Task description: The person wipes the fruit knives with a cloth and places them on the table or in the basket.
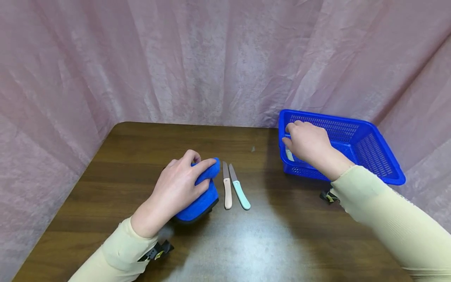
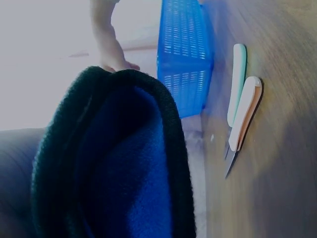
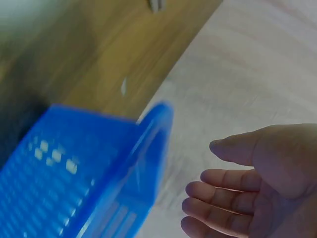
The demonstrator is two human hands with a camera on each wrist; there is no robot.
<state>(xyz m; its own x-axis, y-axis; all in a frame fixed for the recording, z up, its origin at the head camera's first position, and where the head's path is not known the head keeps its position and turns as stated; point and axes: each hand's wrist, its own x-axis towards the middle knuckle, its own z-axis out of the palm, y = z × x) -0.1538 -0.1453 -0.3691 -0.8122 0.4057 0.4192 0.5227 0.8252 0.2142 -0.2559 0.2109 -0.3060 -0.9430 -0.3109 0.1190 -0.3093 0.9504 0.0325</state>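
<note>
My left hand (image 1: pixel 176 184) grips a folded blue cloth (image 1: pixel 201 201) with a dark edging, above the table. Close up in the left wrist view, the fuzzy cloth (image 2: pixel 143 183) hides the fingers. Just right of it lie two small knives, one with a cream handle (image 1: pixel 228 194) and one with a mint-green handle (image 1: pixel 241 196), blades pointing away. Over the left end of a blue plastic basket (image 1: pixel 384 149) is my right hand (image 1: pixel 310 141). Its fingers are loosely bent with nothing between them in the right wrist view. Below it, a pale object (image 1: pixel 289 155) shows partly inside the basket.
The brown wooden table (image 1: pixel 134 156) has its far edge against a pink curtain (image 1: pixel 197 66). A small whitish mark (image 1: pixel 253 149) lies on the wood between the knives and the basket, which stands at the far right.
</note>
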